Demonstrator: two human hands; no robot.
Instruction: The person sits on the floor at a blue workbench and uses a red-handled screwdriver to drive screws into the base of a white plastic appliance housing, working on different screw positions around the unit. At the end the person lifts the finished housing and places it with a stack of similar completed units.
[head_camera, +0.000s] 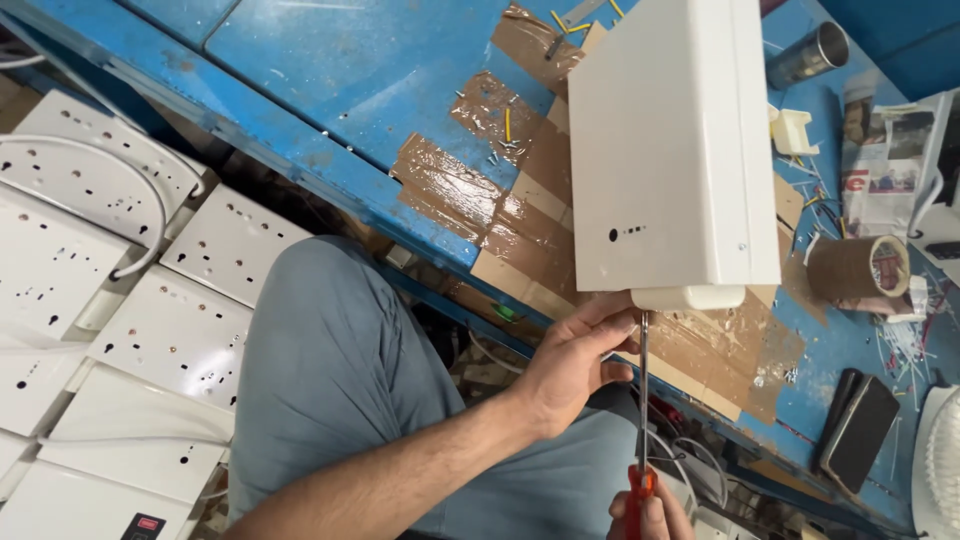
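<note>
A white rectangular box (670, 150) stands on the blue workbench (340, 70), its rounded lower end piece (688, 297) hanging over the bench edge. A screwdriver with a thin metal shaft (642, 400) and a red handle (636, 495) points up into that end piece. My right hand (655, 515), at the bottom edge of the view, grips the red handle. My left hand (570, 365) curls around the upper shaft, its fingertips touching the box's end piece. My knee in grey-blue trousers (340, 360) fills the middle.
Brown tape patches (500, 220) with loose screws (500, 140) cover the bench. A tape roll (855, 268), a metal cup (808, 55), newspaper (890, 165) and a black case (858, 430) lie at right. Several white socket panels (120, 300) with cables are stacked at left.
</note>
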